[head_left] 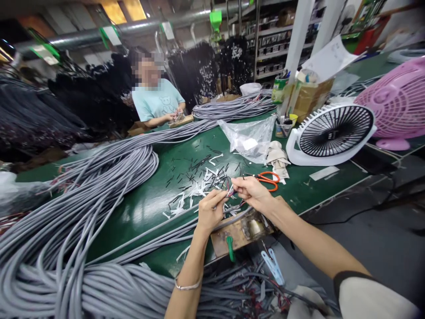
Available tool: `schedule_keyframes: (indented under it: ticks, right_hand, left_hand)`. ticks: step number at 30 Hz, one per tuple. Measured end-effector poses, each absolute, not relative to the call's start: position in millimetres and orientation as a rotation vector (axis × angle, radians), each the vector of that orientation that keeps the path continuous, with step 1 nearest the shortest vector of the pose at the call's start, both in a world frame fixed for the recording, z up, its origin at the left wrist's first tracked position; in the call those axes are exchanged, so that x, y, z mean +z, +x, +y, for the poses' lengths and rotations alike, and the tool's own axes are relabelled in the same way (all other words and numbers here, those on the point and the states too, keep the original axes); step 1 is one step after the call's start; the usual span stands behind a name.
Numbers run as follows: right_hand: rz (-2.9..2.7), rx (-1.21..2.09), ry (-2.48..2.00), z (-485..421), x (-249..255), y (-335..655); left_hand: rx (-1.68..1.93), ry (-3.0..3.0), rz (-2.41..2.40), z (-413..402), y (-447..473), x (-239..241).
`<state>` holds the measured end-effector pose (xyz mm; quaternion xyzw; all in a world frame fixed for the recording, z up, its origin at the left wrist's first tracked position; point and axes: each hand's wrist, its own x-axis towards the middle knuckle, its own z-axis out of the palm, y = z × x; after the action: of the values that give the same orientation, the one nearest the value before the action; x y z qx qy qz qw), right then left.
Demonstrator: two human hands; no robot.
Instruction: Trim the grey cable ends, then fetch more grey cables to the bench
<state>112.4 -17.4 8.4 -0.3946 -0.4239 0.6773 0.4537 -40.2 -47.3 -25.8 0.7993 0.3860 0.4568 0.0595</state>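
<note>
My left hand point(211, 210) is closed around the end of a grey cable point(186, 213), just where its thin coloured wires point(229, 191) fan out. With its fingertips, my right hand point(254, 192) pinches those wires. Orange-handled scissors point(274, 180) lie right behind my right hand, blades partly hidden. Below both hands, a wooden block point(229, 239) with a metal piece point(255, 227) and a green lever point(230, 248) sits at the table edge. More grey cables run across it under my hands. White strips point(179, 206) and short black pieces point(195, 165) are scattered beyond.
A large bundle of grey cables point(109, 177) covers the left side. A white fan point(332, 133) and a pink fan point(395, 102) stand at right. A plastic bag point(249, 137) lies mid-table. Across the table sits a co-worker point(159, 99). A blue clip point(272, 266) hangs below the edge.
</note>
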Motion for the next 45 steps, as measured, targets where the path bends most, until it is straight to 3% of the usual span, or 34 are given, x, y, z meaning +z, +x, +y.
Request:
schedule_keyframes:
  ticks: [3,10,15,20,25,27,39,45]
  right_hand:
    - [-1.289,1.454,-1.019,-10,-6,126]
    - [-2.195,0.266,-1.478,9,-45,188]
    - [-2.261,-0.053,-1.903,2,-42,204]
    - [-2.085,0.190,-1.840,7,-35,200]
    - [-1.549,1.164,-1.153,2,-18,150]
    - [-1.428,1.380,-0.969,2,-8,128]
    - [-1.728,1.549,-0.935,29,17,106]
    - [-1.590,0.980,-0.990,19,6,115]
  left_hand:
    - [1.335,2.308,1.299,-47,-39,-25]
    - [1.320,2.064,1.534,-44,-36,-27]
    - [1.315,2.057,1.521,-49,-36,-27]
    - [1.351,2.049,1.508,-50,-38,-29]
    - [1.439,1.895,1.456,-52,-38,-27]
    - [1.433,1.891,1.440,-53,-37,-25]
    - [1.074,2.379,1.213,-55,-39,-26]
    - [1.139,2.295,1.280,-54,-44,-16]
